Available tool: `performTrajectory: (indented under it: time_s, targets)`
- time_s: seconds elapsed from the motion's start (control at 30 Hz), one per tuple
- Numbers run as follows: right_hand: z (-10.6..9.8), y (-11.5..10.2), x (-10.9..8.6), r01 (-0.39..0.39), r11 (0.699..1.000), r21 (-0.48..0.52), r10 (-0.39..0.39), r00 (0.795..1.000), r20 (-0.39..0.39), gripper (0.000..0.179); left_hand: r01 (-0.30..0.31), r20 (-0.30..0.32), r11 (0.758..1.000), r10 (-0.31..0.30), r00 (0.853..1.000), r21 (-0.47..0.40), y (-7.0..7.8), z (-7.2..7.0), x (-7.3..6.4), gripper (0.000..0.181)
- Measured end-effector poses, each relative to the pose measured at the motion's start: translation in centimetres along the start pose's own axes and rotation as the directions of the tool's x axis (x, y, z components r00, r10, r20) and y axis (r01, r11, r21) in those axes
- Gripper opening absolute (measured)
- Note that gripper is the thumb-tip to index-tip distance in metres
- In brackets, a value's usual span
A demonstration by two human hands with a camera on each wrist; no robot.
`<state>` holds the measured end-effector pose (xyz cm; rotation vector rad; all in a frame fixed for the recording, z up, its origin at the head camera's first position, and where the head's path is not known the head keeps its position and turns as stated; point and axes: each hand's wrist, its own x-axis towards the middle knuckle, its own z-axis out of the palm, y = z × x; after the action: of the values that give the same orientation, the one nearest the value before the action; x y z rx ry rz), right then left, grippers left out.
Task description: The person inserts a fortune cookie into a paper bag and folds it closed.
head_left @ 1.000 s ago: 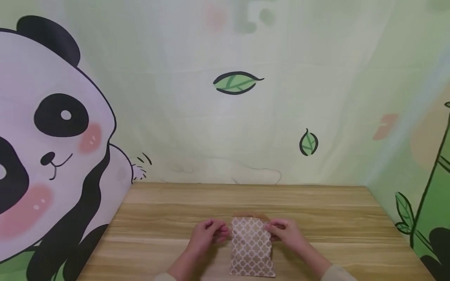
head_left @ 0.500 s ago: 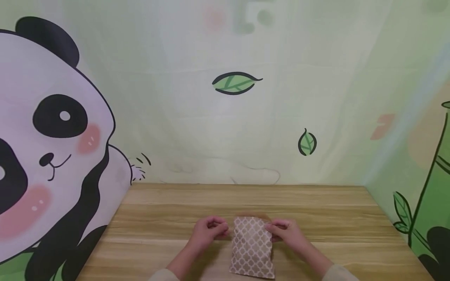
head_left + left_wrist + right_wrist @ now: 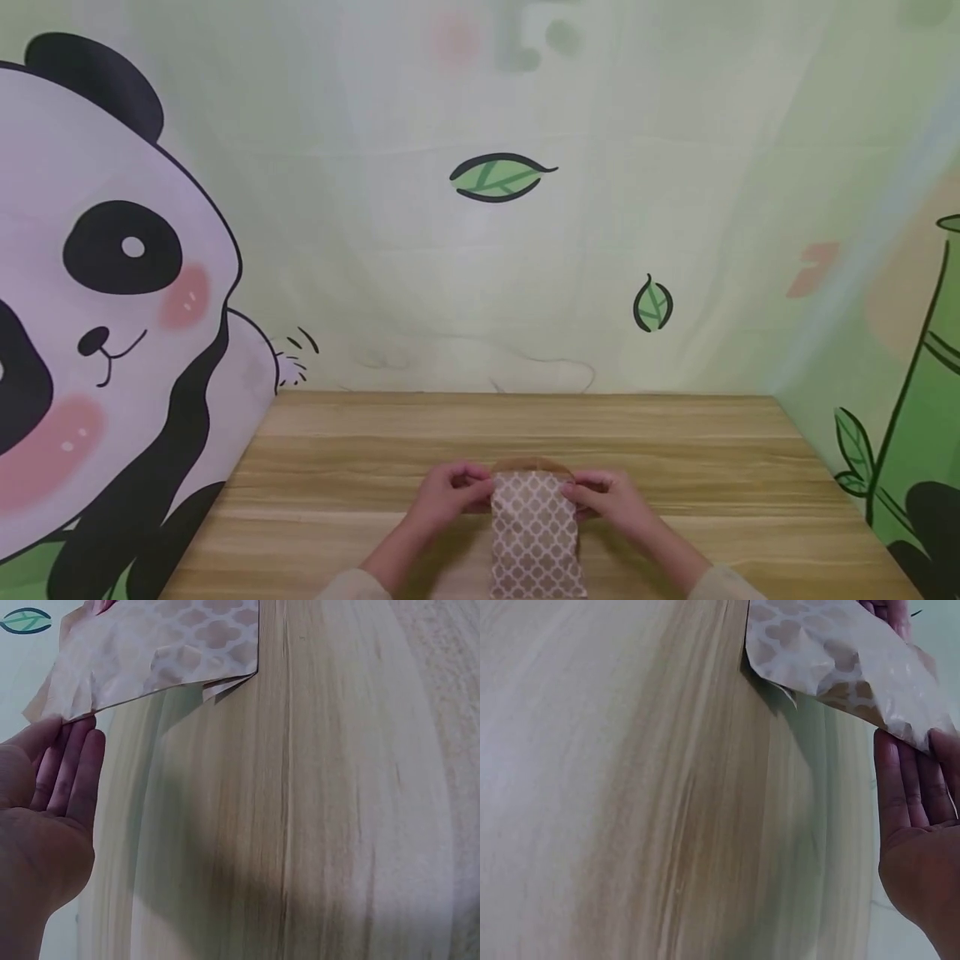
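Observation:
Between the two hands is a brown paper bag (image 3: 535,533) printed with a white lattice pattern. Its far end is raised off the table, and a plain brown flap (image 3: 534,464) shows past the patterned edge. My left hand (image 3: 452,498) pinches the bag's upper left corner between thumb and fingers, as the left wrist view also shows with the hand (image 3: 56,795) at the paper's edge. On the other side, my right hand (image 3: 609,498) pinches the upper right corner; in the right wrist view its thumb lies on top of the paper (image 3: 855,664) and the fingers underneath.
The wooden table (image 3: 360,433) stretches out on both sides and behind the bag. A cloth backdrop (image 3: 375,250) with a panda (image 3: 142,317) and leaves hangs behind the table and along its sides.
My left hand, apart from the bag before, now pinches its upper left corner. The bag's top has shifted slightly left and nearer, and more brown flap shows. My right hand keeps its pinch.

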<state>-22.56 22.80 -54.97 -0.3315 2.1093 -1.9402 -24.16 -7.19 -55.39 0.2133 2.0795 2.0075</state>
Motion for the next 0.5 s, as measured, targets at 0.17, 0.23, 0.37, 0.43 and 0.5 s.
performTrajectory:
  time_s: [0.17, 0.23, 0.37, 0.43, 0.5]
  targets:
    - [0.32, 0.22, 0.16, -0.006, 1.000, 0.009, 0.007, 0.999, -0.032, 0.033, -0.011, -0.014, 1.000, 0.011, 1.000, -0.021, 0.11, 0.06, -0.20, 0.021]
    - [0.43, 0.38, 0.26, -0.018, 1.000, 0.024, 0.019, 0.998, -0.052, 0.032, -0.023, -0.018, 0.999, 0.023, 1.000, -0.031, 0.15, 0.14, -0.31, 0.021]
    - [0.63, 0.51, 0.40, -0.043, 0.997, 0.059, 0.048, 0.995, -0.087, 0.030, -0.050, -0.010, 0.997, 0.049, 0.999, -0.064, 0.10, 0.23, -0.56, 0.021]
    - [0.73, 0.47, 0.44, -0.051, 0.997, 0.064, 0.057, 0.994, -0.095, 0.030, -0.048, -0.005, 0.996, 0.047, 0.999, -0.075, -0.01, 0.21, -0.65, 0.020]
    - [0.83, 0.39, 0.45, -0.048, 0.997, 0.059, 0.054, 0.993, -0.103, 0.030, -0.028, 0.005, 0.996, 0.028, 1.000, -0.090, -0.08, 0.16, -0.65, 0.020]
